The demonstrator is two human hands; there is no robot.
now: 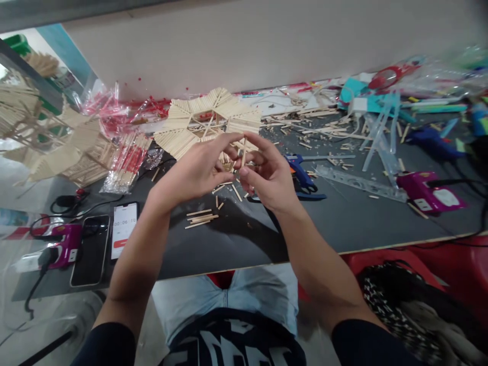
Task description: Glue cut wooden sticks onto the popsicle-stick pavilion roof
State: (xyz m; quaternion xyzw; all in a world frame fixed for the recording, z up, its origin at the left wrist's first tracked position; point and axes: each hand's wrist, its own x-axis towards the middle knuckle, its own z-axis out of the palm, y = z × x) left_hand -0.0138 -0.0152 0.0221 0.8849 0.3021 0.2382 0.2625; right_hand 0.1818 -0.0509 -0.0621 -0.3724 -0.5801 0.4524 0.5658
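Both my hands meet above the middle of the table. My right hand (269, 175) pinches a short wooden stick (244, 152), held roughly upright between thumb and fingers. My left hand (206, 162) is curled beside it, its index fingertip near the stick's top; what its fingers grip is hidden. Just behind the hands lies a star-shaped piece built of wooden sticks (183, 140), partly covered by them. In front of my left hand, several loose sticks (202, 218) form a small group on the dark table (229, 244).
A blue glue gun (303, 173) lies right of my hands, another blue glue gun (434, 142) farther right. Clear plastic strip (360, 184), purple power sockets (430, 193), phones (90, 249), packaged sticks (127, 157) and a larger stick structure (57, 137) surround the work. Scraps litter the back.
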